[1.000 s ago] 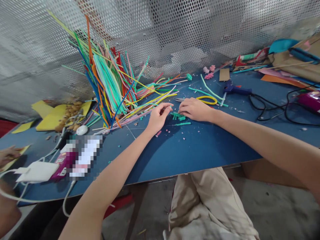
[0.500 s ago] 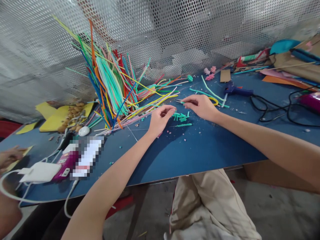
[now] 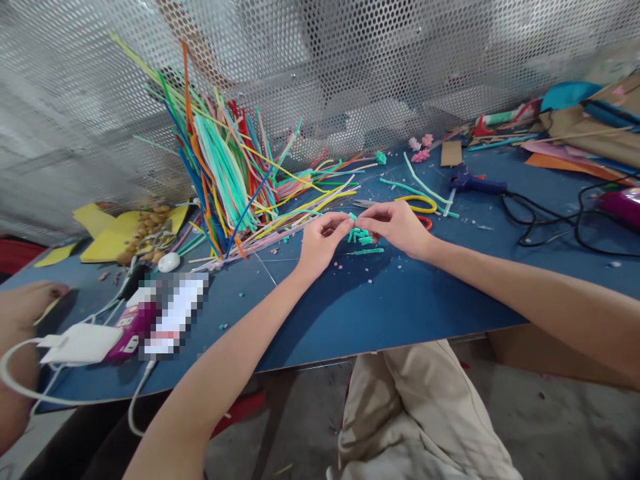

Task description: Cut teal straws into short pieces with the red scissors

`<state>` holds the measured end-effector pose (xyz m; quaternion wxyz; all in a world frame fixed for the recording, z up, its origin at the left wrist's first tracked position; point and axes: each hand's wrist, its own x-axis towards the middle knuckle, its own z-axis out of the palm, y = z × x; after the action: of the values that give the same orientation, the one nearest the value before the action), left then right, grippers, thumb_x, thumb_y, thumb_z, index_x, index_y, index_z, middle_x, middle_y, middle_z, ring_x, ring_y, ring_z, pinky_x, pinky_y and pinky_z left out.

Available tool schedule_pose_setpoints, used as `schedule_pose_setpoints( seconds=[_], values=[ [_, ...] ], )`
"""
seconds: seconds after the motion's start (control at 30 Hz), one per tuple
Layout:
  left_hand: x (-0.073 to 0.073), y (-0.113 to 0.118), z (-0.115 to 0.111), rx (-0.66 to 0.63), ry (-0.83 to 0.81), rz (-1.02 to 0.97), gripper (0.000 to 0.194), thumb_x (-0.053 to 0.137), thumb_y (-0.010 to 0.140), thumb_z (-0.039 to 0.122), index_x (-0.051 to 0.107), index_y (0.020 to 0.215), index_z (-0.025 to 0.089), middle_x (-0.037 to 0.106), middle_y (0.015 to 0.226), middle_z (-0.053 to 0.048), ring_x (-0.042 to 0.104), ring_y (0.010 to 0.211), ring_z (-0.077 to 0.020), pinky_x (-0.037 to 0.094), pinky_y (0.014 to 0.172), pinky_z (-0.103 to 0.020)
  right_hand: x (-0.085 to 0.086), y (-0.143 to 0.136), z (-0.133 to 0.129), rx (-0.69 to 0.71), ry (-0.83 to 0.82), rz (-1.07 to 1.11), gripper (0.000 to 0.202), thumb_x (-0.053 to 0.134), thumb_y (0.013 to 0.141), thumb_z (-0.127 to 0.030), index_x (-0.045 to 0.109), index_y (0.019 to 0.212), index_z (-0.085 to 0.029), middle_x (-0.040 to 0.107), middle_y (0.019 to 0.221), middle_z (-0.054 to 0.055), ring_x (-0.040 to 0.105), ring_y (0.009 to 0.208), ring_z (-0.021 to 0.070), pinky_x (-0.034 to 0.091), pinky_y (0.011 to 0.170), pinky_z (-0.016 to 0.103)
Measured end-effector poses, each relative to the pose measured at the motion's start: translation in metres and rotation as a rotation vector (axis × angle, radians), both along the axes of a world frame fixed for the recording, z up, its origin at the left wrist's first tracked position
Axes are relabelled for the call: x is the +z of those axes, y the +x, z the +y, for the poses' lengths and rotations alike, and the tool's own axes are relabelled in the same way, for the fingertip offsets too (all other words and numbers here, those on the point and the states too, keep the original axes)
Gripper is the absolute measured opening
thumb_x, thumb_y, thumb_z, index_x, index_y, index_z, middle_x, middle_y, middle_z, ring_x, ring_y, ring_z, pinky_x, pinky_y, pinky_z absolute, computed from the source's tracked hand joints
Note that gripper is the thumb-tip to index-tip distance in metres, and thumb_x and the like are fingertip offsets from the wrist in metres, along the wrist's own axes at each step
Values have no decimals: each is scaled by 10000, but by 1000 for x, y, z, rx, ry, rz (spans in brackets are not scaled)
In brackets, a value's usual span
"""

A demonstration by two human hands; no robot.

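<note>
My left hand [image 3: 323, 243] is closed in a pinch above the blue table. Its fingertips nearly meet those of my right hand [image 3: 397, 228], which is also pinched. Between them shows a short teal pipe cleaner piece [image 3: 353, 217], mostly covered by the fingers; both hands appear to grip it. Just below, several cut teal pieces [image 3: 359, 236] lie in a small heap, with a longer teal length [image 3: 367, 251] in front. Scissors with one yellow and one orange handle loop [image 3: 419, 199] lie behind my right hand, partly hidden by it.
A tall bundle of coloured pipe cleaners [image 3: 220, 177] stands at the back left. A blue glue gun [image 3: 477, 180] with its cable lies to the right. Near left are a phone [image 3: 177, 313], a white charger [image 3: 83, 343] and another person's hand [image 3: 43, 300]. A perforated metal panel [image 3: 350, 80] rises behind.
My right hand has come left and nearer, away from the scissors blades to my left fingertips, uncovering more of the scissors. My left hand is almost unmoved. The other person's hand has shifted.
</note>
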<state>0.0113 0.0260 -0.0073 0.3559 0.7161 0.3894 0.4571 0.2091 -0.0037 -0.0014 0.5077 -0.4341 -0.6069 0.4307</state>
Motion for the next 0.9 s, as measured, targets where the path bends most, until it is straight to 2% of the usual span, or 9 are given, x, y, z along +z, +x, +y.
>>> schedule_pose_setpoints(
  seconds=[0.23, 0.3, 0.37, 0.43, 0.5, 0.6, 0.67, 0.73, 0.9],
  values=[
    [-4, 0, 12, 22, 43, -78, 358, 732, 863, 558, 727, 917, 205, 739, 870, -30, 671, 792, -158, 529, 720, -308, -3, 3, 3, 7, 49, -58, 292, 764, 806, -464, 730, 826, -175, 635, 668, 3, 524, 551, 118, 440, 541, 305],
    [-1, -10, 26, 155, 103, -196, 435, 683, 873, 640, 692, 996, 222, 746, 973, -49, 682, 894, -182, 530, 748, -337, -4, 6, 7, -29, 73, -100, 267, 740, 827, -447, 716, 815, -181, 647, 703, 13, 527, 581, 120, 442, 560, 309],
    [8, -27, 41, 345, 209, -279, 593, 677, 834, 727, 621, 1216, 277, 694, 1295, -61, 619, 1201, -225, 515, 887, -394, -6, 10, 10, -58, 87, -134, 257, 731, 833, -442, 714, 819, -186, 660, 729, 23, 530, 601, 124, 448, 575, 316],
    [19, -47, 53, 501, 304, -225, 687, 621, 849, 780, 563, 1327, 289, 559, 1510, -56, 451, 1424, -261, 442, 983, -447, -7, 14, 14, -83, 81, -160, 253, 729, 831, -443, 715, 829, -190, 669, 743, 32, 529, 608, 130, 454, 583, 327],
    [28, -65, 61, 607, 394, -97, 685, 501, 958, 733, 501, 1409, 218, 427, 1607, -91, 327, 1505, -295, 372, 976, -488, -7, 18, 17, -99, 78, -201, 245, 719, 834, -435, 713, 823, -191, 680, 756, 40, 537, 619, 137, 463, 600, 341],
    [29, -76, 67, 637, 394, 129, 673, 162, 1078, 620, 407, 1487, 144, 430, 1572, -138, 195, 1539, -312, 337, 928, -523, -7, 23, 19, -125, 141, -355, 195, 698, 843, -389, 728, 819, -198, 701, 772, 46, 556, 636, 150, 472, 637, 364],
    [23, -72, 67, 609, 360, 203, 673, 160, 1074, 614, 404, 1488, 144, 498, 1514, -120, 318, 1475, -282, 366, 961, -507, -7, 25, 19, -133, 213, -497, 158, 681, 846, -351, 749, 827, -209, 713, 769, 44, 568, 636, 157, 472, 652, 377],
    [16, -63, 63, 512, 386, 277, 597, 341, 1049, 620, 516, 1381, 155, 587, 1422, -107, 497, 1330, -247, 424, 983, -477, -6, 27, 20, -118, 264, -629, 155, 661, 852, -330, 772, 829, -224, 732, 790, 48, 593, 653, 171, 473, 662, 387],
    [9, -41, 41, -39, 544, 685, 306, 583, 1004, 434, 657, 1219, 229, 694, 1294, -67, 587, 1263, -253, 419, 1118, -488, -2, 44, 29, -239, 249, -903, 233, 623, 877, -372, 830, 865, -265, 776, 880, 69, 674, 774, 253, 477, 676, 414]
  ],
)
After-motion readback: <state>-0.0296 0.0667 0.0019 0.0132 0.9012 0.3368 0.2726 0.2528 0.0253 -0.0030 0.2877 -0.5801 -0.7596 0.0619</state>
